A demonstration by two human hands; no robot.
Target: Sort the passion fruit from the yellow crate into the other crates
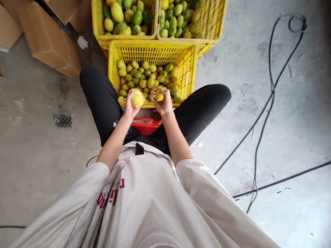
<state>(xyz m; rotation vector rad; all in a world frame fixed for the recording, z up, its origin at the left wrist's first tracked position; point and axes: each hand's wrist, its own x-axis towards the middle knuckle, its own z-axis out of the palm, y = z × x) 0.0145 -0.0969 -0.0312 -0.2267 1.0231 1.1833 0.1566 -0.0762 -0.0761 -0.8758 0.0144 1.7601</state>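
My left hand point(130, 108) is closed around a large, pale yellow lemon point(137, 98) with a bumpy skin. In my right hand point(166, 105) is a smaller yellow lemon point(159, 95), gripped by the fingers and partly covered by them. Both hands are above the near rim of a yellow plastic crate point(152, 48), a short gap apart. Inside that crate lie many yellow and green lemons point(150, 82). My knees are on either side of it.
Two more yellow crates, a left one point(94, 20) and a right one point(219, 20), hold green and yellow fruit at the back. Cardboard boxes point(46, 38) stand at the far left. A red plastic seat point(146, 128) is under me. Black cables point(271, 89) cross the concrete floor on the right.
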